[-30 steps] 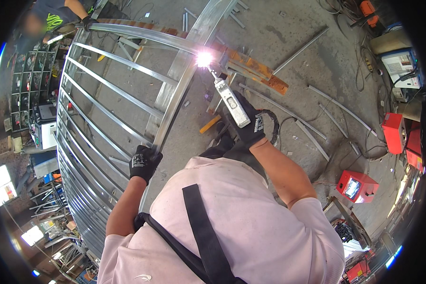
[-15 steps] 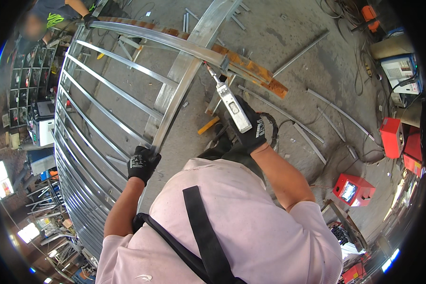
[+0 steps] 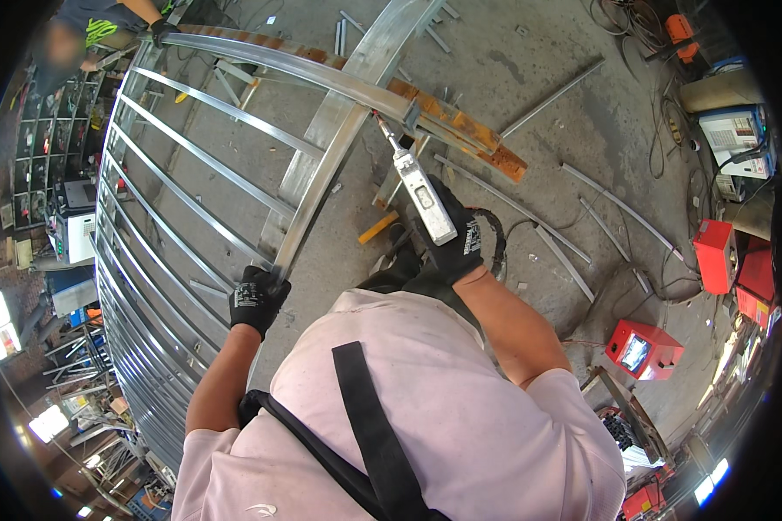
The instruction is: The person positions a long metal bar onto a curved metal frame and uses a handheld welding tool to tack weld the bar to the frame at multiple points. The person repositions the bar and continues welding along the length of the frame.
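A large grille of shiny metal tubes [image 3: 208,165] stretches along my left side. My gloved left hand [image 3: 257,301] is wrapped around its near side rail [image 3: 326,178], close to the end of a crossbar. In my gloved right hand [image 3: 454,227] is a silver handheld welding gun [image 3: 423,198], pointing up and to the left. Its copper-coloured nozzle touches or nearly touches the corner where the side rail meets the curved end bar [image 3: 321,76]; I cannot tell whether there is contact. The glove hides most of the gun's handle.
A co-worker's gloved hand [image 3: 162,33] rests at the end bar's far left. Under the grille lie a wide metal beam [image 3: 321,130] and a rusty steel piece [image 3: 495,152]. Loose tubes [image 3: 517,207] and cables lie on the right floor, near red machines [image 3: 643,349].
My view has shifted slightly, so everything sits a little to the left. The gun's nozzle stays at the same corner, and both hands keep their hold.
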Demonstrator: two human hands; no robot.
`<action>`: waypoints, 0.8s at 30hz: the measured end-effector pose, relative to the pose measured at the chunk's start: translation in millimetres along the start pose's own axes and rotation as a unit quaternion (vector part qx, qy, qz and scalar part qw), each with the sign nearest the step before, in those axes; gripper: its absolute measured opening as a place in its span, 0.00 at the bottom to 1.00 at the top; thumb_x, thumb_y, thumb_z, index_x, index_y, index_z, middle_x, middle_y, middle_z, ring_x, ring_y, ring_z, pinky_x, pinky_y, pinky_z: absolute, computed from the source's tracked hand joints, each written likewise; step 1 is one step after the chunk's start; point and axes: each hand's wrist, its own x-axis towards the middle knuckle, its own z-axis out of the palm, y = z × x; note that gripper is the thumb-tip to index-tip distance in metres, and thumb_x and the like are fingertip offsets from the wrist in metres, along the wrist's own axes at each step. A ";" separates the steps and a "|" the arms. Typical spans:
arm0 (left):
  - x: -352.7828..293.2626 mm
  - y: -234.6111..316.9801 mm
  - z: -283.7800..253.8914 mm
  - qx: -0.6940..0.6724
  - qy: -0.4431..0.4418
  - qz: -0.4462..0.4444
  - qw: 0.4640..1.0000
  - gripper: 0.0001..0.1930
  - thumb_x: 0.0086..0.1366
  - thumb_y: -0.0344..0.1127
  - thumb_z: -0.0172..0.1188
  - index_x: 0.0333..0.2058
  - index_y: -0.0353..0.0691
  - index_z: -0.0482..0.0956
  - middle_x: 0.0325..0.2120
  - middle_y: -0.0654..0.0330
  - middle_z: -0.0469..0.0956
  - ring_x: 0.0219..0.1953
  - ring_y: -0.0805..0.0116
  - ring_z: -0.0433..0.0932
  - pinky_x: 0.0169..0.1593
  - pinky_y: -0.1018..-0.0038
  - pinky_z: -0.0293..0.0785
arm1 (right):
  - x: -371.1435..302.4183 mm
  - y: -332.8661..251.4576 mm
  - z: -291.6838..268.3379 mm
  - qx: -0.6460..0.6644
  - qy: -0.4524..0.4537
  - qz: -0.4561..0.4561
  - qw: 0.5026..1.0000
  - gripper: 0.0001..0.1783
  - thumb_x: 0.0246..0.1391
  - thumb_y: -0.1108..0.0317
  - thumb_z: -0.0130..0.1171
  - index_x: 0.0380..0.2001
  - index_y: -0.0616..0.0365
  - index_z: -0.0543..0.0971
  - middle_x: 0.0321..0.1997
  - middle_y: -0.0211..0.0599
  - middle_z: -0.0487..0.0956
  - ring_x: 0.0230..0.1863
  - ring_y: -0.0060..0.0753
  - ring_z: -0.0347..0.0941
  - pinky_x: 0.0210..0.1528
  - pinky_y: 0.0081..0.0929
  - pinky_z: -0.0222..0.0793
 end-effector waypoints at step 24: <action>-10.0 -14.8 0.7 -0.022 0.002 0.072 0.997 0.23 0.68 0.57 0.61 0.52 0.50 0.86 0.54 0.56 0.81 0.58 0.52 0.77 0.57 0.57 0.79 | -25.3 -8.0 -34.6 -0.016 -0.032 -0.014 0.999 0.30 0.65 0.58 0.67 0.66 0.59 0.75 0.61 0.48 0.82 0.59 0.47 0.81 0.60 0.37 0.76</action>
